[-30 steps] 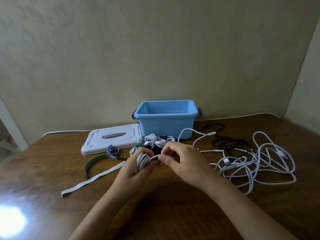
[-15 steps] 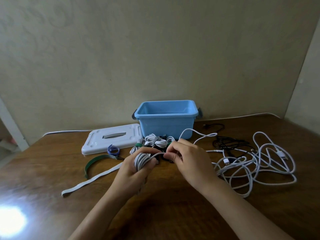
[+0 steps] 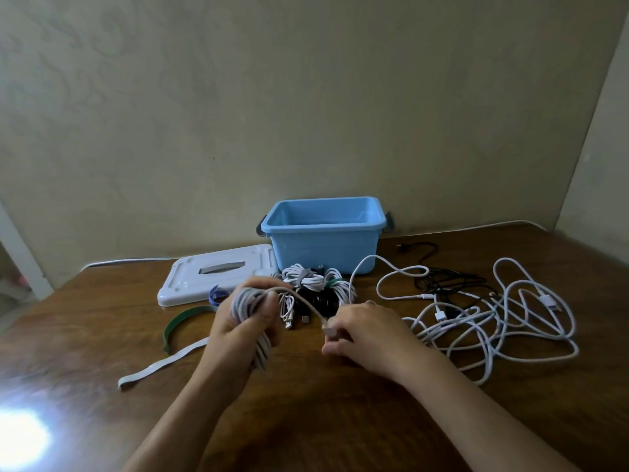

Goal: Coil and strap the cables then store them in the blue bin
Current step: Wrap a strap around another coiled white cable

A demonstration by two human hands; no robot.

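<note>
Coiled white cable point(image 3: 250, 310) sits bunched in the left hand point(image 3: 238, 330), fingers wrapped tight around the loops, held above the wooden table point(image 3: 340, 420). Right hand point(image 3: 366, 335) pinches the cable's plug end. Beyond them lie strapped bundles point(image 3: 311, 284), then the blue bin point(image 3: 325, 233), white lid point(image 3: 211, 275) left, loose cables point(image 3: 493, 321) right.

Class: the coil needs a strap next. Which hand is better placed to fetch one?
Probably the right hand: it pinches only the cable end, while the left hand grips the coil.
</note>
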